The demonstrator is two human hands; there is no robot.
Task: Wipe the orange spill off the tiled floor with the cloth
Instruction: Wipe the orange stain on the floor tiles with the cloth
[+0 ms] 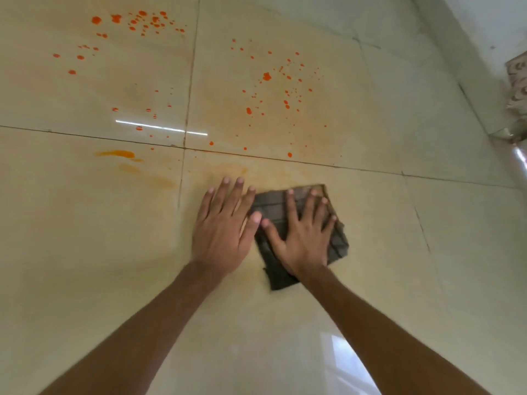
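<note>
The right hand lies palm down with fingers fully spread, pressed flat on a dark folded cloth; it grips nothing, the cloth being pinned between palm and floor. The cloth (grey-brown, with a faint check pattern) projects beyond the fingertips and past the little-finger side, and one corner trails back beside the wrist. The left hand lies just beside it, likewise flat and open with fingers extended, resting on the bare tiled floor; its thumb tip meets the near edge of the cloth and almost touches the right thumb. Both forearms are bare.

Beyond the fingertips, past a grout line, the orange spill is scattered as separate droplets across two tiles, one cluster ahead of the right hand and another farther off ahead and to the left of the left hand. Nearer, a pale orange smear marks the tile to the left of the left hand, with fainter yellowish film around both hands. Far to the right, a patterned fabric hangs at the wall.
</note>
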